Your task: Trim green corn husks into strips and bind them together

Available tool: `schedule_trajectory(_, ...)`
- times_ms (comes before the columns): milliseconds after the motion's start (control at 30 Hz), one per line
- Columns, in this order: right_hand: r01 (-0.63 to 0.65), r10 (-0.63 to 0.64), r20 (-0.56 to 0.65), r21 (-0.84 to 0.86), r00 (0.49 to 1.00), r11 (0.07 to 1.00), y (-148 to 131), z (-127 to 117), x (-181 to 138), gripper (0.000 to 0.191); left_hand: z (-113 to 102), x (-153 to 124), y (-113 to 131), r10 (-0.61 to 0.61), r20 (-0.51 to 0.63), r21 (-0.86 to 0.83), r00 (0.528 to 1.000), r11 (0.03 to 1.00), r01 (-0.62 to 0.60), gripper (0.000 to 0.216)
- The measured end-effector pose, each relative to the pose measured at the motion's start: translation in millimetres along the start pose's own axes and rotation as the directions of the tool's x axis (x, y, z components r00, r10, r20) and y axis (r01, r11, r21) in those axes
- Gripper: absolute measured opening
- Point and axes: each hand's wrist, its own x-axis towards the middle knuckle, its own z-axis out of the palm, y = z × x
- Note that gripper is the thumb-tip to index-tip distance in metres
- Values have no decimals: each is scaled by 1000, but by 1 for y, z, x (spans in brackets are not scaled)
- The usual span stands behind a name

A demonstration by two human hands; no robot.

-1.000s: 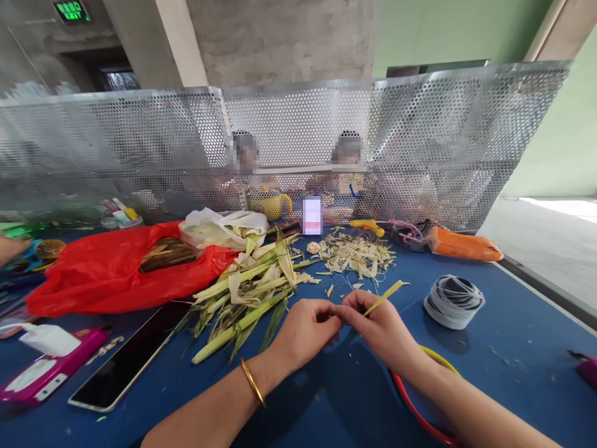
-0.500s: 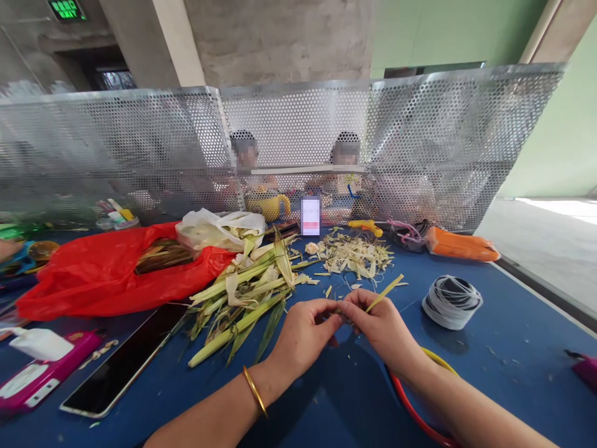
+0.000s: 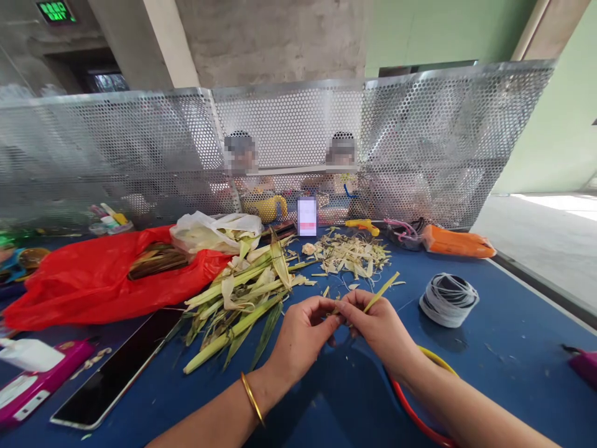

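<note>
Both hands meet fingertip to fingertip above the blue table (image 3: 345,386). My right hand (image 3: 375,320) pinches a narrow yellow-green leaf strip (image 3: 383,291), which sticks out up and to the right. My left hand (image 3: 305,333), with a gold bangle on its wrist, is closed with thumb and forefinger on the strip's lower end, mostly hidden by the fingers. Left of the hands lies a pile of corn husks and leaves (image 3: 242,292). Beyond them is a heap of pale husk scraps (image 3: 354,254).
A spool of grey-white cord (image 3: 449,302) stands at right, an orange packet (image 3: 457,241) behind it. Leftward lie a red plastic bag (image 3: 88,267), a dark phone (image 3: 119,370) and a magenta power strip (image 3: 44,382). A lit phone (image 3: 306,216) leans before the perforated metal screen (image 3: 289,112); people sit behind it.
The camera view has turned slightly, so the table items sit a little further left. Both hands keep their pinch on the strip, with hardly any finger movement.
</note>
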Motion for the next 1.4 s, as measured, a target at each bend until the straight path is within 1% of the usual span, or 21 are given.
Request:
schedule_trajectory(100, -1, 2, -18, 32, 1000, 1000, 0, 0, 0, 35, 0, 2, -4, -27, -24, -61, 999, 998, 25, 28)
schedule_trajectory(200, 14, -7, -51, 127, 999, 992, -4, -3, 0, 33, -1, 4, -4, -75, -52, -120, 996, 990, 68, 29)
schedule_trajectory(267, 83, -72, -65, 183, 995, 980, -8, -5, 0, 32, -3, 5, -1, -119, -87, -166, 989, 981, 103, 29)
schedule_trajectory(333, 168, -157, -73, 181, 985, 969, -12, -8, -1, 27, -4, 5, 2, -147, -106, -204, 983, 971, 124, 28)
schedule_trajectory(400, 222, -213, -83, 130, 974, 966, -14, -10, -2, 23, -5, 5, 4, -167, -94, -227, 981, 964, 142, 28)
schedule_trajectory(500, 242, -233, -100, 83, 967, 967, -16, -11, -4, 22, -5, 4, 4, -195, -63, -237, 979, 956, 175, 29)
schedule_trajectory(633, 262, -248, -120, 120, 961, 958, -14, -11, -3, 22, -6, 4, 2, -193, -57, -255, 980, 952, 172, 36)
schedule_trajectory(733, 282, -255, -168, 166, 952, 945, -13, -13, -1, 24, -7, 4, 0, -173, -23, -259, 985, 952, 161, 34)
schedule_trajectory(833, 275, -244, -170, 188, 955, 943, -13, -16, 0, 24, -7, 4, -3, -178, 9, -260, 984, 950, 174, 31)
schedule_trajectory(933, 263, -245, -131, 136, 961, 955, -16, -18, 1, 20, -7, 5, -4, -201, 27, -260, 979, 944, 201, 29)
schedule_trajectory(1033, 240, -237, -73, 29, 969, 970, -18, -20, 1, 18, -8, 6, -4, -213, 44, -299, 976, 929, 217, 29)
schedule_trajectory(1100, 231, -234, -26, -80, 972, 970, -18, -21, 1, 18, -10, 6, -3, -226, 75, -363, 971, 901, 238, 29)
schedule_trajectory(1233, 228, -199, 126, -302, 972, 926, -16, -22, 1, 22, -12, 7, 0, -252, 127, -486, 959, 828, 281, 31)
schedule_trajectory(1300, 221, -168, 175, -356, 970, 908, -14, -22, 2, 22, -13, 7, 1, -260, 140, -514, 955, 806, 295, 28)
schedule_trajectory(1400, 203, -133, 202, -379, 970, 903, -10, -22, 3, 20, -13, 8, 3, -289, 154, -538, 945, 778, 325, 22)
